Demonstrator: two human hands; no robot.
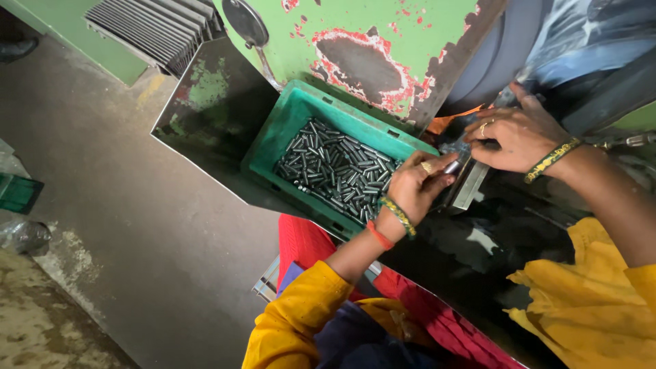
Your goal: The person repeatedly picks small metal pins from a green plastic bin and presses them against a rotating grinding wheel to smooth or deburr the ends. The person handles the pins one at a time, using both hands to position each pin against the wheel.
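left hand pinches a steel pin beside the green crate; right hand rests curled on the fixture. best kept level, firmly gripped.

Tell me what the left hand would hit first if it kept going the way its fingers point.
The left hand points right, toward the metal guide rail just past the small steel pin it grips. The rail probably comes first, though depth is unclear.

Upper centre of frame: green machine housing with flaking paint and red primer patches. Upper left: ribbed grey metal grille. Left edge: small dark-green container on stained concrete floor.
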